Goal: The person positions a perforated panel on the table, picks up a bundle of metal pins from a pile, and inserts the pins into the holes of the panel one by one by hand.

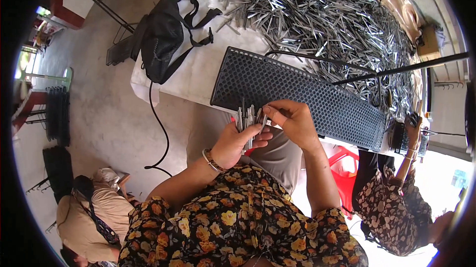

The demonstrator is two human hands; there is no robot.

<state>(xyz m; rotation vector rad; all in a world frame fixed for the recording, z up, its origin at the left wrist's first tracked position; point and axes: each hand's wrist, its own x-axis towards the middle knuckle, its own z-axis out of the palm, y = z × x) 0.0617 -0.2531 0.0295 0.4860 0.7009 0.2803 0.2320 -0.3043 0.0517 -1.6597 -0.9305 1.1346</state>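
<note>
My left hand [235,144] is closed round a bunch of thin silvery metal strips [246,119], which stand roughly upright out of the fist. My right hand [298,122] is beside it, thumb and fingertips pinched on the end of a strip at the bunch's right side. Just beyond both hands, a long black perforated metal tray [292,93] lies slantwise along the table's near edge. Behind the tray spreads a large heap of loose metal strips [317,16].
A white-covered table [173,87] bears a black strapped bag [162,41] at its left. A black cord [165,135] hangs to the floor. At right are a red plastic chair [343,173] and a co-worker [391,202] reaching to the table; another person [91,217] is at lower left.
</note>
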